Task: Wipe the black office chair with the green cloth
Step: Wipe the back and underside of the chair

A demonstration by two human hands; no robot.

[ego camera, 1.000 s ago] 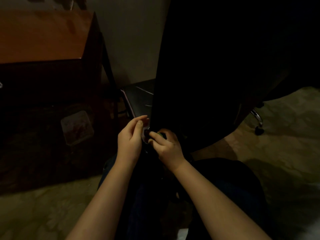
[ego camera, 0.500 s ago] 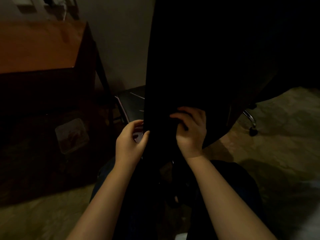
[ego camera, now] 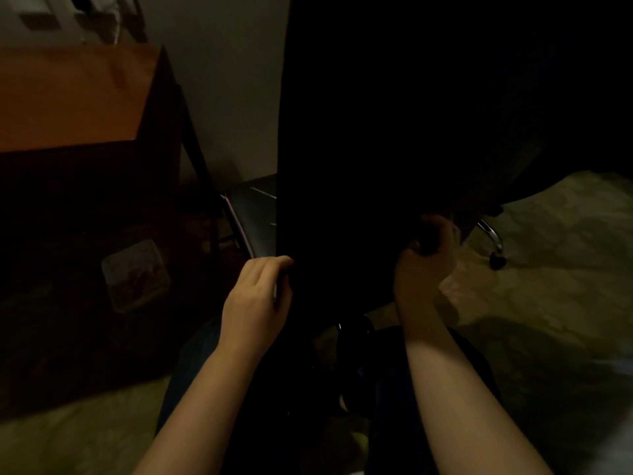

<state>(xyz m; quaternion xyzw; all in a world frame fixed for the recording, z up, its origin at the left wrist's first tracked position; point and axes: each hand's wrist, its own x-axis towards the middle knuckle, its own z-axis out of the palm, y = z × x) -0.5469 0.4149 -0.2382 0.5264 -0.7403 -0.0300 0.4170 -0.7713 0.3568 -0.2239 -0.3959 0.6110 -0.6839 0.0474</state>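
Left arm: bare forearm, reaching up toward the left edge of the black office chair.
Left hand: back of hand facing the camera, fingers curled onto that left edge, gripping it.
Right arm: bare forearm, nearly upright, in shadow.
Right hand: at the chair's lower edge, fingers curled over the rim, gripping it.
Spacing: hands well apart, across the chair's width.

The office chair is black, the desk top orange-brown, the floor pale, faintly flowered.
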